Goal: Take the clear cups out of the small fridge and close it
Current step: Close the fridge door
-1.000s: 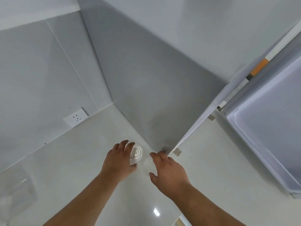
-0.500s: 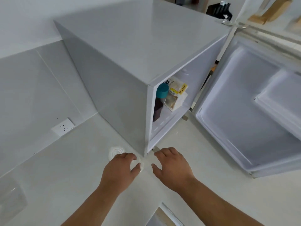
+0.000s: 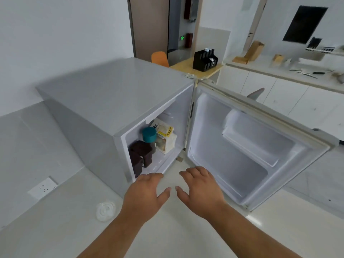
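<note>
The small grey fridge [image 3: 111,97] stands on the pale counter with its door [image 3: 247,146] swung wide open to the right. One clear cup [image 3: 105,210] stands on the counter left of the fridge's front corner, beside my left forearm. My left hand [image 3: 147,194] hovers open and empty just in front of the fridge's lower edge. Beside it, my right hand [image 3: 200,187] is also open and empty, in front of the door's hinge side. A second cup is not visible; it may be hidden under my left arm.
Inside the fridge stand dark brown containers [image 3: 140,157], a teal-capped bottle [image 3: 149,135] and a white food package [image 3: 164,138]. A wall socket [image 3: 42,188] sits low at the left. A black organizer [image 3: 204,59] rests on a wooden table behind.
My view rose from the counter beside the fridge to its open front. Both hands left the cups and moved right, toward the fridge opening.
</note>
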`<state>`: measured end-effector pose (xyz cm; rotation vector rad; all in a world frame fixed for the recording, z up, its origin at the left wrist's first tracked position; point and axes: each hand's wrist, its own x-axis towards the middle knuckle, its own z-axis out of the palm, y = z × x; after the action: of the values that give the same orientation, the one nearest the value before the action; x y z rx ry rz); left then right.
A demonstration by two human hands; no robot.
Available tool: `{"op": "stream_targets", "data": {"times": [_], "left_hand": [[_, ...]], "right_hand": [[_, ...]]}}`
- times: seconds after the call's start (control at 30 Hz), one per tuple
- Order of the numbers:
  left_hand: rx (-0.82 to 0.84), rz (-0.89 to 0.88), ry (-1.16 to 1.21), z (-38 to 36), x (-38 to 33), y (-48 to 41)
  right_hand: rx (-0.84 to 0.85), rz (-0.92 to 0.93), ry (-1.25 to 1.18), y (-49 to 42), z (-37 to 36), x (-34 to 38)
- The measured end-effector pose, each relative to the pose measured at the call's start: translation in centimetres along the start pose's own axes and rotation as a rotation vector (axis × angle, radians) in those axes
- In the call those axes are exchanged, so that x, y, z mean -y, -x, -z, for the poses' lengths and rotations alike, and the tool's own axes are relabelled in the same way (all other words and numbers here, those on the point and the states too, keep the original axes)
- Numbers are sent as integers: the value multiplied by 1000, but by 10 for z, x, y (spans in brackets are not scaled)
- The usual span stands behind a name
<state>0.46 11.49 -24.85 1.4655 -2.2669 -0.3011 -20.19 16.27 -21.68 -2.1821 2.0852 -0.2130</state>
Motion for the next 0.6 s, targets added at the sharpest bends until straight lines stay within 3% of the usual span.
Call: {"op": "stream_targets", "data": {"times": [0.6], "left_hand": [[-215,-286,-174,121,-107,-140]], "right_hand": [[-350,-38,151,-32,177,-66]]}}
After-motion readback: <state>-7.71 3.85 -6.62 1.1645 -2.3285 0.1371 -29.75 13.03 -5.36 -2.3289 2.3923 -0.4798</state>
